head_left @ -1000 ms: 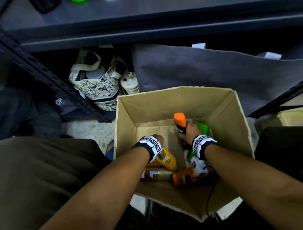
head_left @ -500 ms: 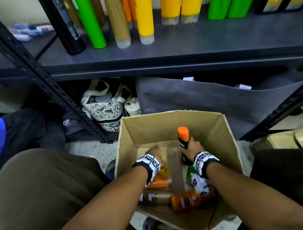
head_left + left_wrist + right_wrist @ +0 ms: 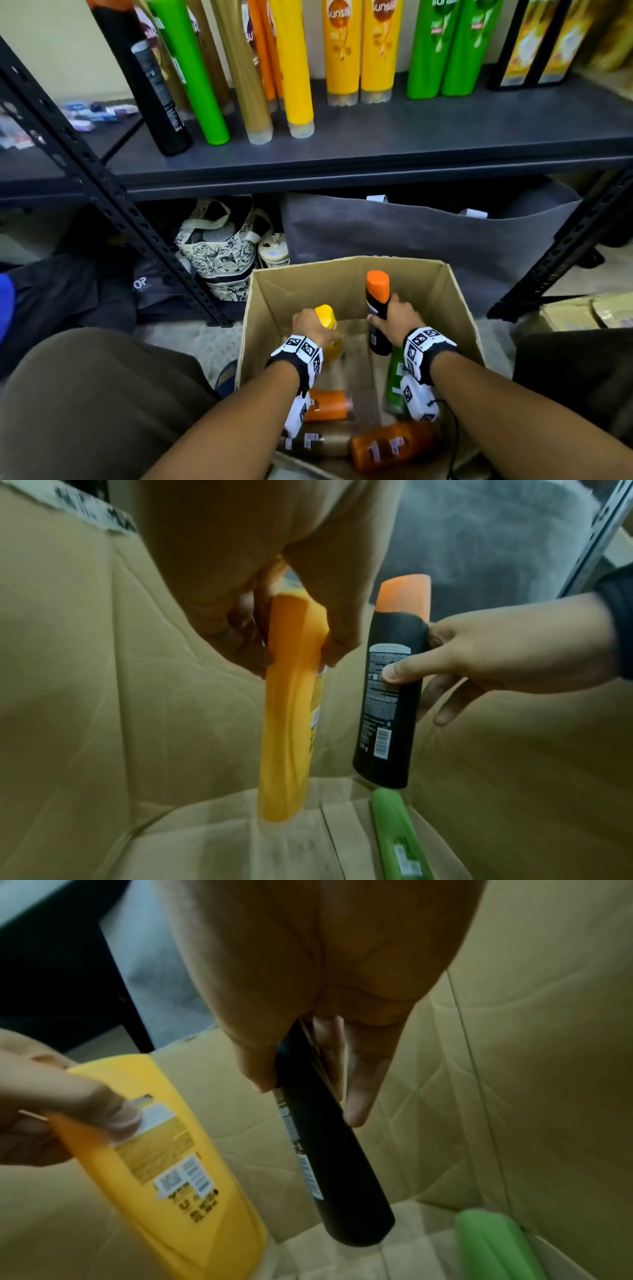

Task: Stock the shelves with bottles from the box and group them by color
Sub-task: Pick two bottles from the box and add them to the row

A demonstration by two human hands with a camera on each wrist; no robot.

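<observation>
Inside the cardboard box my left hand grips a yellow bottle near its top, lifted off the box floor. My right hand grips a black bottle with an orange cap, also raised. A green bottle, two orange bottles and a brownish one lie on the box floor. The dark shelf above holds upright black, green, gold, orange and yellow bottles.
A black perforated shelf post slants down to the left of the box, another to the right. Under the shelf are a patterned bag and a grey fabric bin. My knee is at the lower left.
Both hands have risen with their bottles; the yellow one now stands clear of the box floor. The head view has tilted up, bringing the stocked shelf into sight.
</observation>
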